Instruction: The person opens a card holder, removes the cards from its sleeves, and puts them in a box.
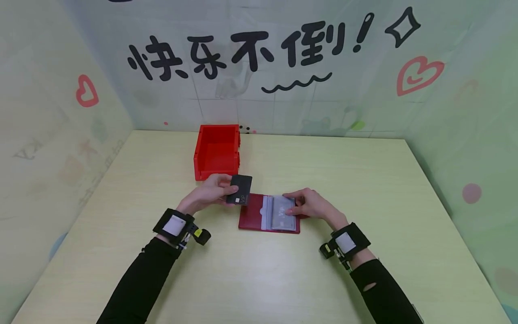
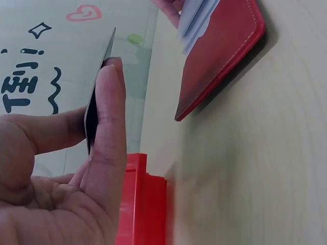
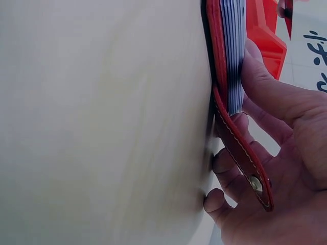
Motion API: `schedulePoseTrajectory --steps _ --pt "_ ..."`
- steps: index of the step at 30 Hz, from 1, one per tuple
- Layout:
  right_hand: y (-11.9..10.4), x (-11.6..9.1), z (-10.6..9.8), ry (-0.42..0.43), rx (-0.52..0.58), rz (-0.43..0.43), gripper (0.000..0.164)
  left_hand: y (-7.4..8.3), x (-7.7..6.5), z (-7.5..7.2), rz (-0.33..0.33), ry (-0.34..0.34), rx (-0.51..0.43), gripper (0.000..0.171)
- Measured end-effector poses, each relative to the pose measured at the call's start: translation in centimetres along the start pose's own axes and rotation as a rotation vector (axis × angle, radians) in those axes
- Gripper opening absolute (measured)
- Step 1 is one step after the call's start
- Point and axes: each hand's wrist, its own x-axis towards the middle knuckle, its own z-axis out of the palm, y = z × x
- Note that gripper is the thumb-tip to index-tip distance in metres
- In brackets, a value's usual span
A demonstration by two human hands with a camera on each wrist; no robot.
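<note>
My left hand (image 1: 210, 191) pinches a black card (image 1: 239, 190) marked VIP between thumb and fingers, raised over the left edge of a card holder. In the left wrist view the card (image 2: 92, 115) appears nearly edge-on. The red card holder (image 1: 252, 216) lies spread on the table, its clear plastic sleeves (image 1: 279, 225) turned to the right side. With the thumb on the sleeves and the fingers at their far edge, my right hand (image 1: 313, 204) grips the holder. Its snap strap (image 3: 242, 150) sticks out beside the fingers in the right wrist view.
Behind my left hand stands a red plastic bin (image 1: 216, 155), close to the card. The pale wooden table (image 1: 259, 279) is bounded by a printed backdrop (image 1: 259, 108) at the back and by walls on both sides.
</note>
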Motion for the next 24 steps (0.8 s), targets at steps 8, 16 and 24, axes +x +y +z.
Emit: schedulePoseTrajectory --steps 8,16,24 --pt "0.2 0.0 0.1 0.003 0.004 0.0 0.054 0.6 0.0 -2.6 0.075 0.15 -0.053 0.053" --pt "0.2 -0.1 0.1 0.0 0.005 0.006 0.054 1.6 1.3 -3.1 0.11 0.357 0.079 0.059" --pt "0.0 -0.2 0.1 -0.003 0.009 -0.014 0.054 3.0 3.4 -2.8 0.118 0.509 0.232 0.056"
